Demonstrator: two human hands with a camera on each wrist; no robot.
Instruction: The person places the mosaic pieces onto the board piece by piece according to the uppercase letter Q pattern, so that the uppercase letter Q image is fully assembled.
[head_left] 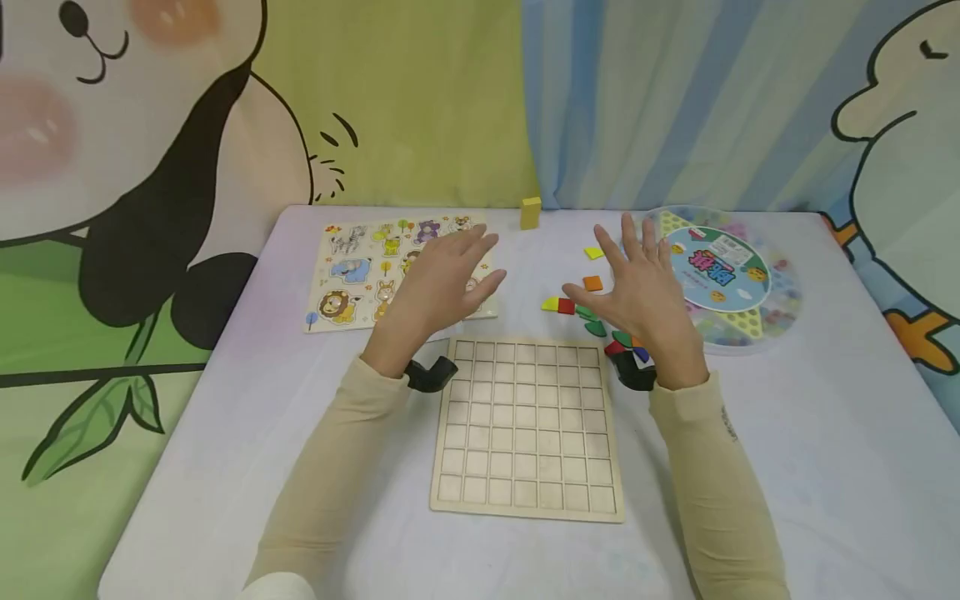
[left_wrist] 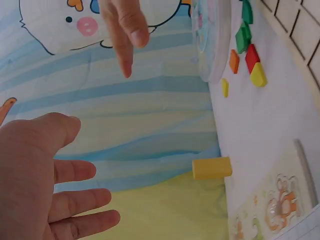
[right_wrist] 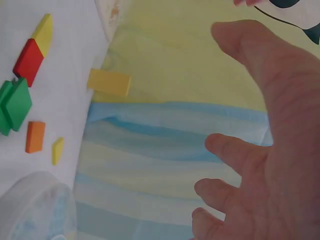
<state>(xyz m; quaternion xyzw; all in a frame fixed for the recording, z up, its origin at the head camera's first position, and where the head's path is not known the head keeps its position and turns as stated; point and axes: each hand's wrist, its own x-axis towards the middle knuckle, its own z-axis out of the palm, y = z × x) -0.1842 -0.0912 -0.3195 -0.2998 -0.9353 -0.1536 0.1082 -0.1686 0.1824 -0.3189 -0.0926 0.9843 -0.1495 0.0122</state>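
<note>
My left hand (head_left: 446, 279) hovers over the right part of an animal picture puzzle board (head_left: 315, 292), fingers spread loosely and holding nothing. My right hand (head_left: 641, 287), fingers splayed, is raised over the table between the small coloured pieces and a round clear case (head_left: 783, 308). Below and between the hands lies a wooden grid board (head_left: 525, 417) with bare square cells. Beside the right hand are a red piece (head_left: 566, 307), an orange piece (head_left: 592, 283), a yellow piece (head_left: 593, 252) and several green pieces (head_left: 596, 328). The right hand and its wrist camera partly hide other pieces.
A yellow block (head_left: 530, 213) stands upright at the table's back edge. Behind the table hangs a printed cloth (head_left: 420, 108) with cartoon animals. The white tabletop (head_left: 825, 467) extends to both sides of the grid board.
</note>
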